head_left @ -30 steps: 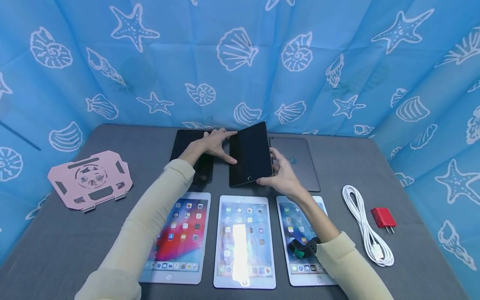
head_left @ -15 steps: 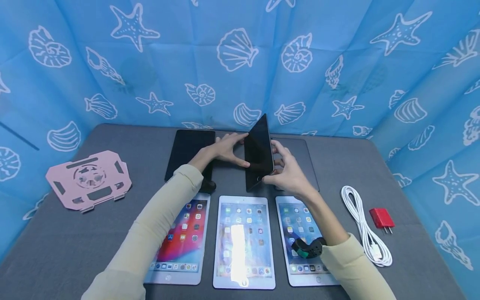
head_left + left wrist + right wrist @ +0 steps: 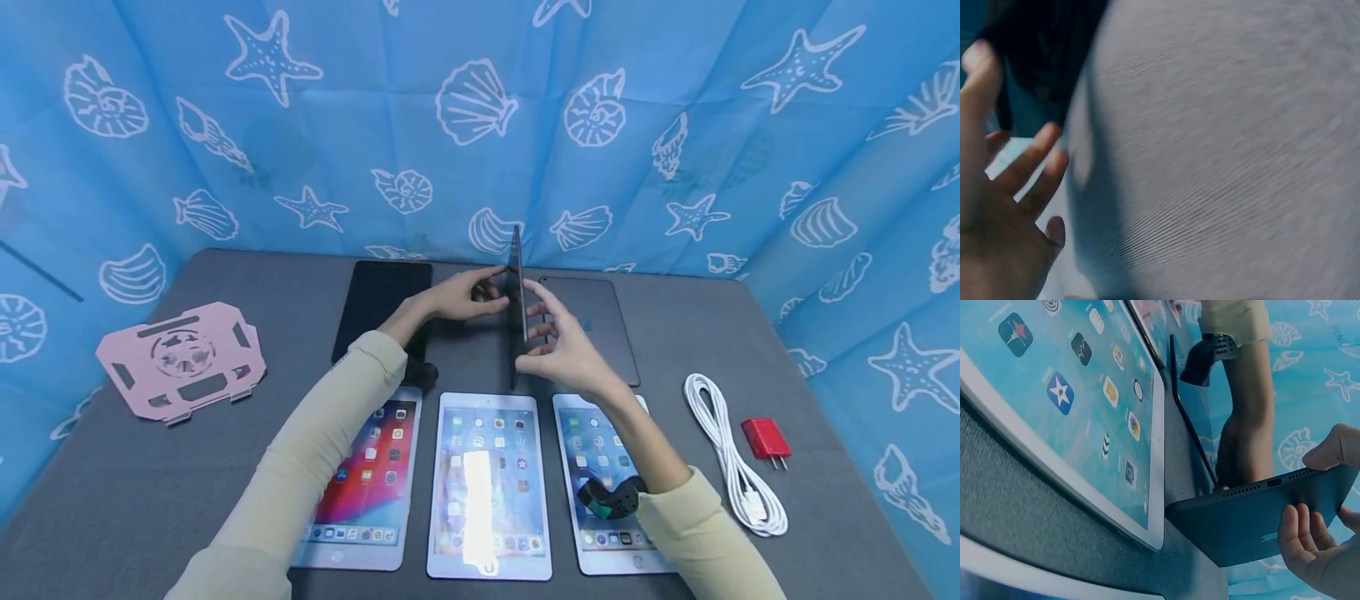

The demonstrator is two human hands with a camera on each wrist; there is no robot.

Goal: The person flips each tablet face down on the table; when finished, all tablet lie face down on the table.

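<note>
A dark tablet (image 3: pixel 516 258) stands nearly edge-on at the back middle of the table. My right hand (image 3: pixel 566 354) grips it from the right; in the right wrist view the thumb lies on the edge with the charging port and the fingers lie on the grey back (image 3: pixel 1229 528). Left of it, my left hand (image 3: pixel 459 293) has its index finger and thumb at the screen side; whether both touch is unclear. In the left wrist view that hand's fingers (image 3: pixel 1029 165) are spread. A black-screened tablet (image 3: pixel 375 296) lies to the left, a grey tablet (image 3: pixel 600 321) face down to the right.
Three white tablets with lit screens lie in front: left (image 3: pixel 367 500), middle (image 3: pixel 489 400) and right (image 3: pixel 600 437). A pink cut-out plate (image 3: pixel 153 358) is at the left. A coiled white cable (image 3: pixel 720 433) and red charger (image 3: pixel 763 437) are at the right. A blue curtain (image 3: pixel 420 83) hangs behind.
The tablet has turned from screen toward me, through a slant, to nearly edge-on. My left hand has moved right with its screen side; the right hand keeps its grip.
</note>
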